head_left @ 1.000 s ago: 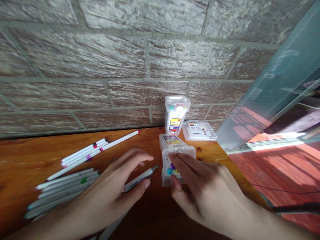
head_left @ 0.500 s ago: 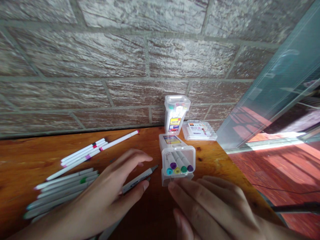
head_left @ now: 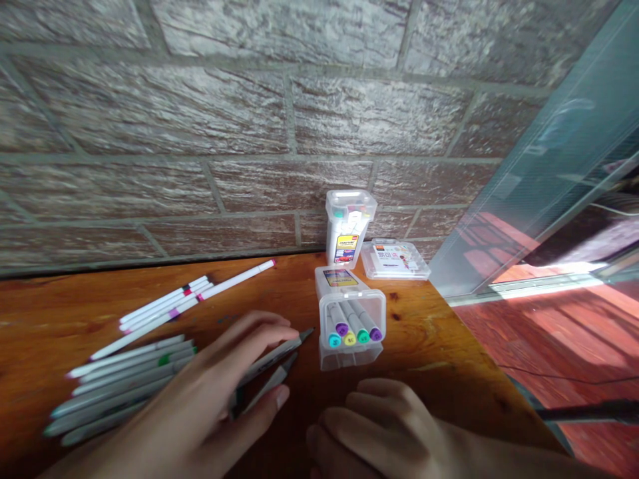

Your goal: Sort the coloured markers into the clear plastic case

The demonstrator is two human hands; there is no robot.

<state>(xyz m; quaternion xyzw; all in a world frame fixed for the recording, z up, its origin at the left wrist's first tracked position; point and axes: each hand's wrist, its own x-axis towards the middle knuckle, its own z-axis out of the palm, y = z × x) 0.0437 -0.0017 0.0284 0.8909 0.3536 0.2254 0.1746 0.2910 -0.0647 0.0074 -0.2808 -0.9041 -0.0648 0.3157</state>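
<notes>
My left hand [head_left: 234, 379] reaches over grey-barrelled markers on the wooden table. Its fingertips rest on or just above one marker [head_left: 272, 358] with a dark pointed tip, while the thumb stays apart. A second marker [head_left: 273, 386] with a pointed tip lies between thumb and fingers. My right hand [head_left: 384, 426] is curled low in front, its fingers bent inward; whatever they hold, if anything, is hidden. Beyond it, a clear plastic marker case [head_left: 344, 286] lies on its side, mouth towards me. Several markers with purple, cyan, yellow and green ends [head_left: 363, 336] are inside.
Several grey markers [head_left: 120, 392] lie at left, with slim white pens [head_left: 164, 303] behind them. A second clear case [head_left: 351, 229] stands upright near the brick wall [head_left: 249, 120], beside a flat clear box [head_left: 396, 259]. The table edge [head_left: 479, 346] runs along the right.
My left hand has lowered its fingers onto or close to the pointed marker. My right hand has drawn back from the case mouth towards me, and its fingers have curled in.
</notes>
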